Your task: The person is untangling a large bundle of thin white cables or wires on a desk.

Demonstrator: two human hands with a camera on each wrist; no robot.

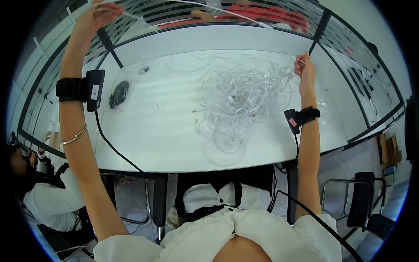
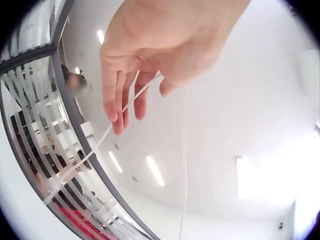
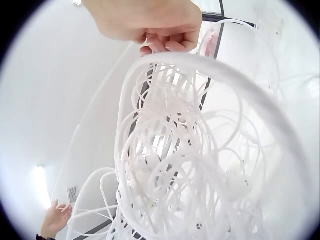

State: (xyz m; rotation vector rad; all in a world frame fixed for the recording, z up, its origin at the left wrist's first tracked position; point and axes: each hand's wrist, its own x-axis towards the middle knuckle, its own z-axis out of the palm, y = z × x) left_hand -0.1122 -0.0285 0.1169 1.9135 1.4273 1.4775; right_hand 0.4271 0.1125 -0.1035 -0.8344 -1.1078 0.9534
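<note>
My left hand (image 1: 97, 19) is raised high at the upper left, beyond the desk's corner. It holds a white cable (image 2: 102, 137) between thumb and fingers; the fingers are fairly straight. A thin white strand hangs behind that hand in the left wrist view. In the head view the cable arcs rightward along the top to a thicker white end (image 1: 265, 25). My right hand (image 1: 305, 70), at the desk's far right, pinches white cable with curled fingers. From there strands lead into a large tangle of white cables (image 1: 244, 94) on the desk. Loops hang below the right hand (image 3: 155, 22) in its wrist view.
A bundle of black cable (image 1: 119, 94) in a clear bag lies on the left of the white desk (image 1: 152, 131). Glass partitions (image 1: 358, 74) with dark frames surround the desk. Another person (image 1: 54, 192) sits at the left. A chair (image 1: 362, 198) stands at the right.
</note>
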